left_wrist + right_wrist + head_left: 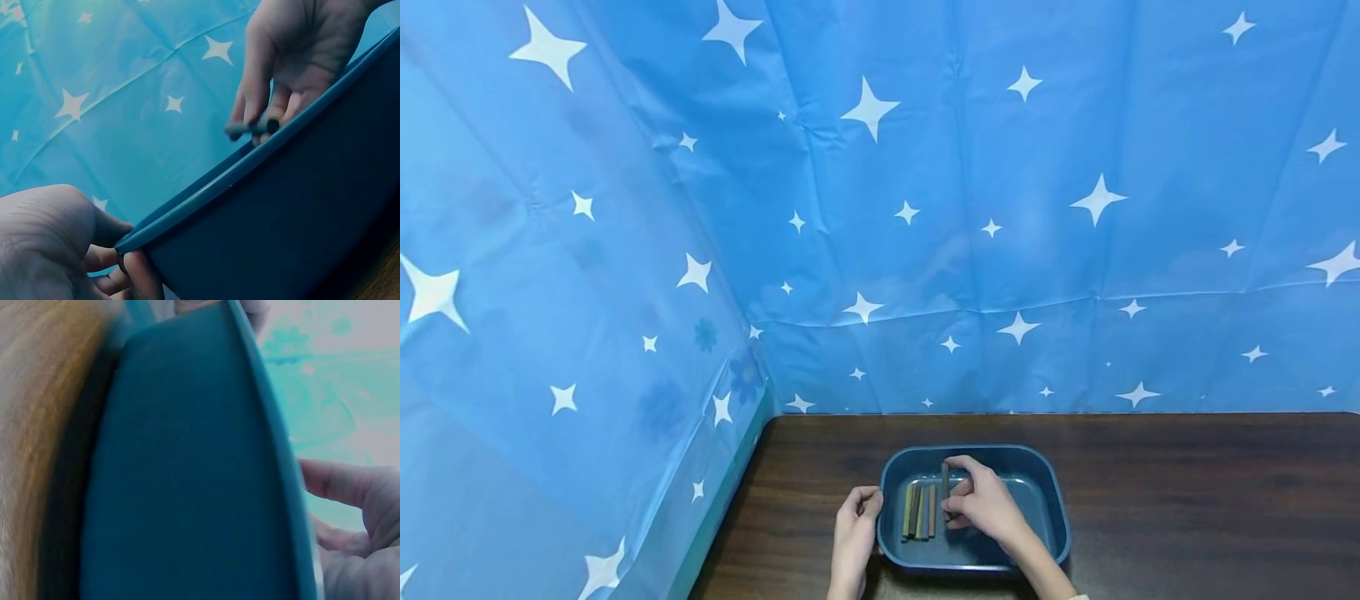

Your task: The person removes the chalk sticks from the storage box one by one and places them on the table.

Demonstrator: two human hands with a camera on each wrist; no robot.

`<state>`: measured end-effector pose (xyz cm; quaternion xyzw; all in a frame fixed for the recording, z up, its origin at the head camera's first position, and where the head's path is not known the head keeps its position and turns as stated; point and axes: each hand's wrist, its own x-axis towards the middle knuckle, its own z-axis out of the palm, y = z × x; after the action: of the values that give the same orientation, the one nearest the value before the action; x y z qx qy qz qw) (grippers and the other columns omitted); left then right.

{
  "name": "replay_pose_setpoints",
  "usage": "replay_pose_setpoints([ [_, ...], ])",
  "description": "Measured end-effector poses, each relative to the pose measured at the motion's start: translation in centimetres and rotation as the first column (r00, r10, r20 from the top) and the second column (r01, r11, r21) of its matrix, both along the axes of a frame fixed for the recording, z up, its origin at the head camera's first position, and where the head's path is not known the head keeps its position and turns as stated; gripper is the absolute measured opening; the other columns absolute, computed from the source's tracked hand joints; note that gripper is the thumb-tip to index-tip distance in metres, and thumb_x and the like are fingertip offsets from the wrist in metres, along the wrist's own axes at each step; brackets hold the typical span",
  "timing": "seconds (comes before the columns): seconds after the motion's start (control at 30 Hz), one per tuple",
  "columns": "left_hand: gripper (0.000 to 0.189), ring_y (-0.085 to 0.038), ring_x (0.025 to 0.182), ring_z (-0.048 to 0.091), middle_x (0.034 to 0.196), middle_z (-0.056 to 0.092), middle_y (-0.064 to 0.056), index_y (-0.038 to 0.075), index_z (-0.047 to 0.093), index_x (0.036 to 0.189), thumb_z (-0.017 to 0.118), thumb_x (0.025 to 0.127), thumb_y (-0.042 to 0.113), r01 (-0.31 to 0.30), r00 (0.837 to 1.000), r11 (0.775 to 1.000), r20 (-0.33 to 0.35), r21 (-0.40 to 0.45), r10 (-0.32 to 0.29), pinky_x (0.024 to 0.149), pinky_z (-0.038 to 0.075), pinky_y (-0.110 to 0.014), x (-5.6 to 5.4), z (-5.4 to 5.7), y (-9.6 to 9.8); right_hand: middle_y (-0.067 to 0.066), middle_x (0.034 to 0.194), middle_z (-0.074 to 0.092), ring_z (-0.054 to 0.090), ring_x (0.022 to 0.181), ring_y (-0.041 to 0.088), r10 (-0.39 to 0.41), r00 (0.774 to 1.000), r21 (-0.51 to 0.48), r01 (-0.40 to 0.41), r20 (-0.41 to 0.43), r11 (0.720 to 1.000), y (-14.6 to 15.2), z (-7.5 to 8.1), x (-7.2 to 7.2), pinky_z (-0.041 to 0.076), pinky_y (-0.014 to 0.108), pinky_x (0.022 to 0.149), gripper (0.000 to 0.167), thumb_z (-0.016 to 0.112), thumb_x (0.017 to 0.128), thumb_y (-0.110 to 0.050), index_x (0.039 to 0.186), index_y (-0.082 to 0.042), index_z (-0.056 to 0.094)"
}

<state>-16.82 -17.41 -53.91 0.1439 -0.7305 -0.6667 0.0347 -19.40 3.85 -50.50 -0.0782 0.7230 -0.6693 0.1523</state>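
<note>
A dark blue tray (955,569) with rounded corners stands on the table. At its left side my left hand (853,527) grips the rim, thumb on top and fingers below, as the left wrist view shows. Inside the tray, my right hand (988,504) pinches a dark slim stick (945,479) between thumb and fingers, upright in the head view. Left of it, several sticks (918,512) in yellow, brown and dark tones lie side by side on the tray floor. In the right wrist view the tray wall (187,456) hides most of the right hand's work.
The brown wooden table (1210,500) extends to the right of the tray. Behind it and on the left hang blue sheets with white stars (970,167), meeting the table's back and left edges.
</note>
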Motion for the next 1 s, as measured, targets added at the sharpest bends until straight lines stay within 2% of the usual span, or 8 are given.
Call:
replay_pose_setpoints([
  [0.23,0.030,-0.012,0.052,0.050,0.085,0.062,-0.008,-0.009,0.063,0.120,0.058,0.103,0.016,-0.014,1.000,1.000,0.016,-0.001,0.014,0.041,0.041,-0.022,0.1,0.0,-0.1,0.022,0.102,0.063,0.073,0.084,0.032,-0.098,0.992,-0.085,0.105,0.081,0.991,2.5,1.5,0.2,0.063,0.047,0.075,0.064,0.066,0.091,0.006,0.149,0.013,0.040],
  [0.5,0.029,-0.012,0.052,0.051,0.085,0.063,-0.008,-0.008,0.063,0.119,0.058,0.103,0.016,-0.013,1.000,1.000,0.007,0.000,0.013,0.040,0.041,-0.022,0.0,0.0,-0.1,0.016,0.106,0.067,0.073,0.088,0.026,-0.126,0.990,-0.155,0.133,0.058,0.979,6.3,2.8,0.7,0.061,0.049,0.082,0.062,0.065,0.096,-0.001,0.152,0.009,0.040],
  [0.8,0.030,-0.011,0.053,0.051,0.084,0.062,-0.006,-0.008,0.062,0.120,0.058,0.103,0.016,-0.017,0.999,1.000,0.036,-0.001,0.017,0.040,0.041,-0.021,-0.1,0.1,0.1,0.014,0.112,0.070,0.073,0.092,0.021,-0.232,0.961,-0.144,0.254,0.152,0.956,10.5,2.2,1.4,0.061,0.043,0.083,0.053,0.065,0.099,-0.003,0.144,0.016,0.045],
  [1.0,0.030,-0.011,0.052,0.051,0.085,0.062,-0.006,-0.008,0.062,0.121,0.057,0.104,0.016,-0.013,1.000,1.000,0.028,0.003,0.013,0.040,0.041,-0.021,-0.3,0.0,0.2,0.011,0.110,0.072,0.074,0.089,0.018,-0.324,0.928,-0.074,0.342,0.183,0.937,13.1,1.1,1.5,0.062,0.040,0.081,0.052,0.065,0.099,-0.001,0.143,0.018,0.045],
])
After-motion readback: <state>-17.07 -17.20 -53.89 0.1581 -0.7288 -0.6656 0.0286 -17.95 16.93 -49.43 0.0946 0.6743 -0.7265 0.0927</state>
